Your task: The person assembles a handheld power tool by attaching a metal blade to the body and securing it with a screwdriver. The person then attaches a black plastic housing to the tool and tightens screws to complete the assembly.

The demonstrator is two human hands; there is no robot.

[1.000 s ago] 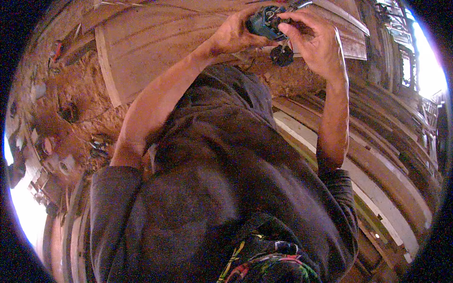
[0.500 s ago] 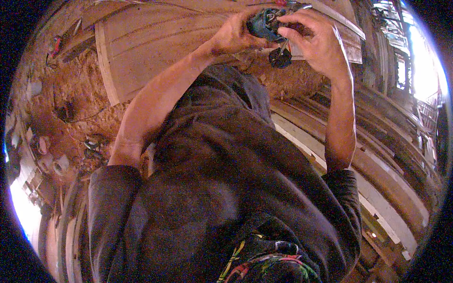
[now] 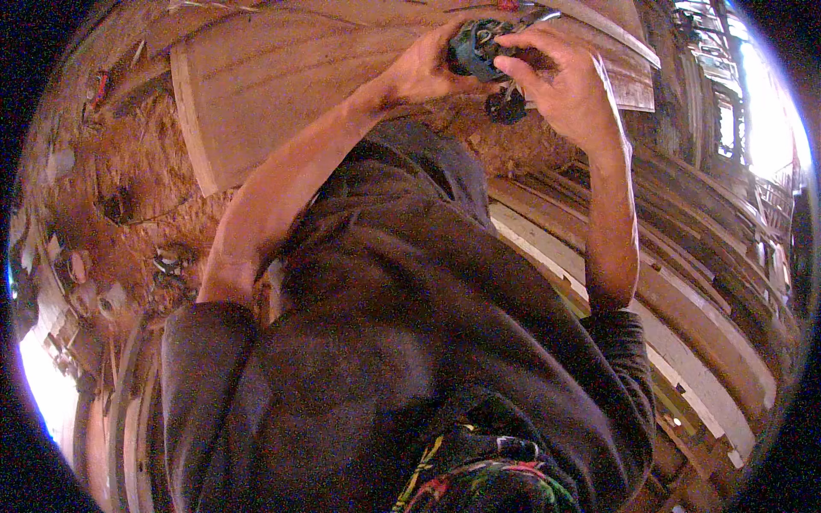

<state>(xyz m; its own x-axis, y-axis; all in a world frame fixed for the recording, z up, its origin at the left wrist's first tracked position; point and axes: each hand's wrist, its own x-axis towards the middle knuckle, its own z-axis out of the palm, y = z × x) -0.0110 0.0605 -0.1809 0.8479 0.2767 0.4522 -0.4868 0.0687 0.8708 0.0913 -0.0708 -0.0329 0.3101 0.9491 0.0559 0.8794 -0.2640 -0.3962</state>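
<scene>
A teal power tool housing (image 3: 469,53) is held up above a wooden board, its open end showing metal and dark parts. My left hand (image 3: 425,67) is closed around the housing from the left. At the open end, my right hand (image 3: 564,75) has its thumb and forefinger pinched together; what lies between them is too small to make out. A black round part (image 3: 506,104) hangs just below the housing, close to my right fingers. How it is joined to the tool is unclear.
Under my hands lies a broad wooden board (image 3: 274,94). Long planks (image 3: 684,316) are stacked along the right. Wood shavings (image 3: 154,145) cover the ground at left, where a red-handled tool (image 3: 101,85) lies. A red item (image 3: 506,5) sits at the top edge.
My right hand has shifted slightly left and turned a little at the housing's open end. The black round part has swung or turned slightly. My left hand keeps its hold.
</scene>
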